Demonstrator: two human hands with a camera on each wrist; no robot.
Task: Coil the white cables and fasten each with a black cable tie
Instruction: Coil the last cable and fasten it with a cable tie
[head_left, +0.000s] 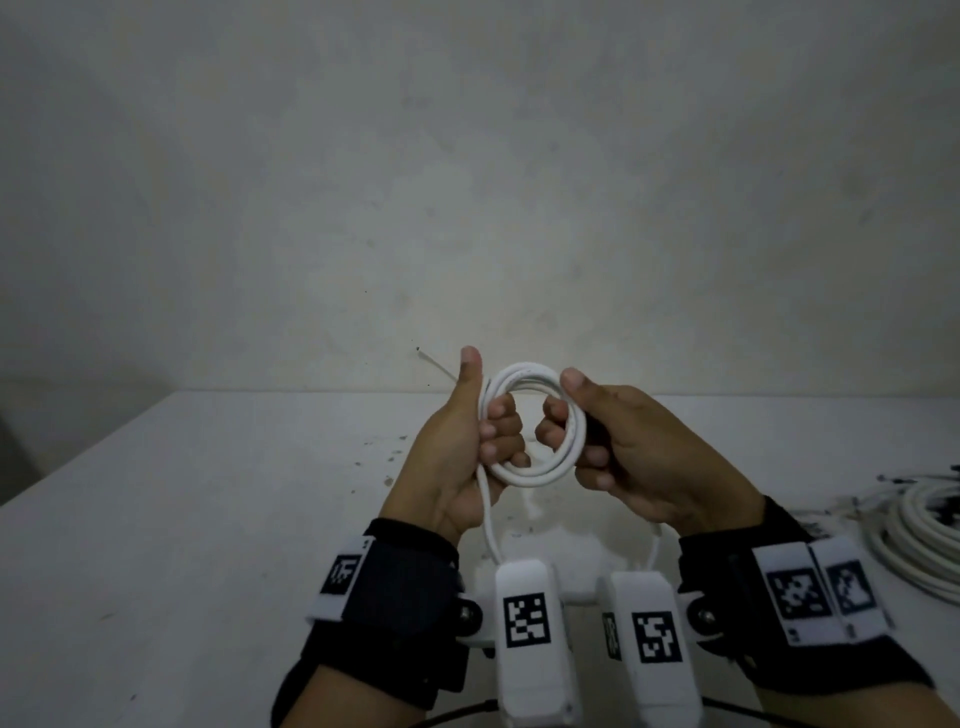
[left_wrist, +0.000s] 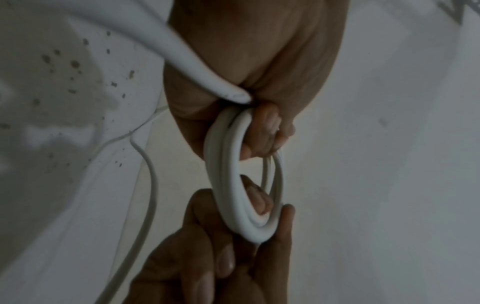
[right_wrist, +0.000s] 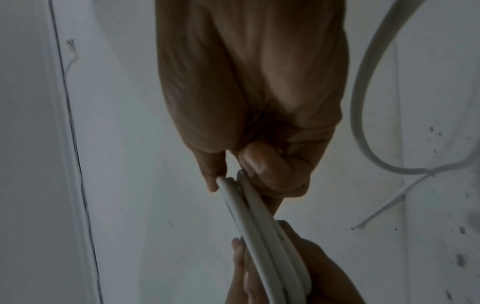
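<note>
A white cable coil (head_left: 535, 470) of several loops is held upright above the white table (head_left: 208, 519). My left hand (head_left: 488, 421) grips its left side, fingers curled through the ring, thumb up. My right hand (head_left: 569, 421) grips the right side, thumb over the top. In the left wrist view the left fingers (left_wrist: 265, 131) curl round the coil (left_wrist: 223, 185) and the right hand (left_wrist: 233, 236) pinches its far end. In the right wrist view the right fingertips (right_wrist: 254, 164) pinch the loops (right_wrist: 259, 226). A loose tail (head_left: 488, 525) hangs from the left hand.
More white cables (head_left: 919, 525) lie in a pile at the table's right edge, with small dark pieces (head_left: 904, 478) behind them. A thin pale strand (head_left: 436, 366) sticks out of the wall behind the left thumb. Dark specks mark the table.
</note>
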